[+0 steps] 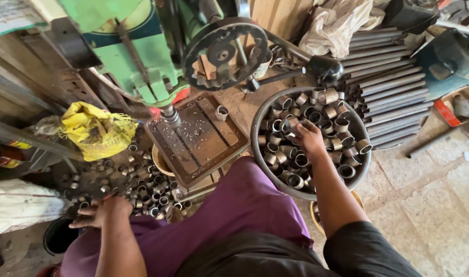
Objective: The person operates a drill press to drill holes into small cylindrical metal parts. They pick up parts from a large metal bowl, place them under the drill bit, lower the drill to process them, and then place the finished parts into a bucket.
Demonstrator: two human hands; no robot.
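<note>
Roughly midway, I'd judge: my right hand [310, 139] reaches into the round pan [256, 146], fingers seemingly closing on a short metal ring [294, 123]; left hand [102, 211] lies flat, released, at the finished pile [137, 187]. Drill table [193, 134] holds one ring near its far edge.

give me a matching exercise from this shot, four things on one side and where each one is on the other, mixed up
Things:
1. right hand
2. left hand
3. single metal ring
4. yellow bag

Places:
A. on the drill machine's flat table
B. at the near edge of the heap of rings left of the machine
C. left of the drill table, behind the loose heap
D. inside the round basin full of rings

Pairs: 1-D, 2-B, 3-A, 4-C
</note>
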